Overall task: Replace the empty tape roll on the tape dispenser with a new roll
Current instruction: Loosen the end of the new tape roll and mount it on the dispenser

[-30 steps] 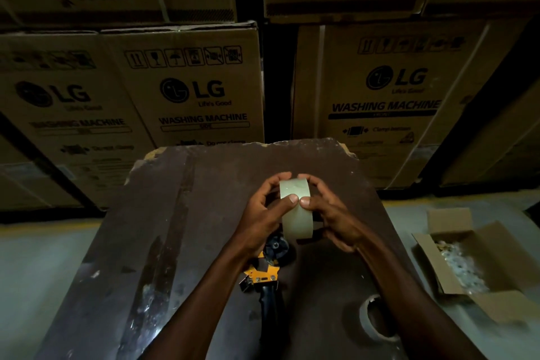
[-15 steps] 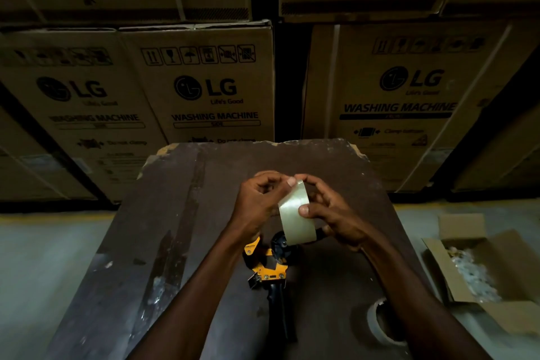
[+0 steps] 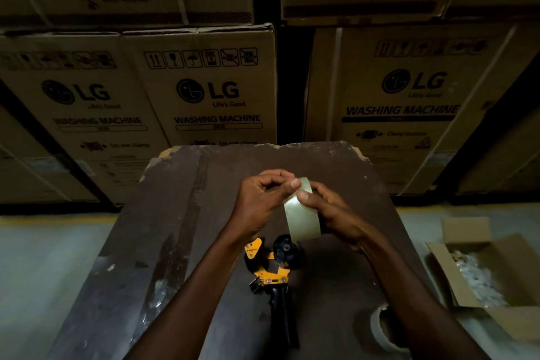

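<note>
Head view: at the centre of the frame both hands hold a new roll of clear tape (image 3: 302, 215) above a dark, worn tabletop (image 3: 163, 228). The right hand (image 3: 336, 218) grips the roll from the right side, thumb laid across its outer face. The left hand (image 3: 260, 203) is curled at the roll's upper edge, fingertips pinched together against the tape there; whether they have caught the loose end cannot be told. Just below the hands, the yellow and black tape dispenser (image 3: 270, 269) lies on the tabletop, its black hub bare and its handle pointing to the bottom of the frame. An empty tape core (image 3: 380, 327) lies at lower right on the tabletop. An open cardboard box (image 3: 502, 310) sits at the right edge. Across the upper frame stand stacked cartons (image 3: 204, 90) printed "LG", "Life's Good", "WASHING MACHINE" and "Do not clamp", with handling symbols along their tops.
</note>
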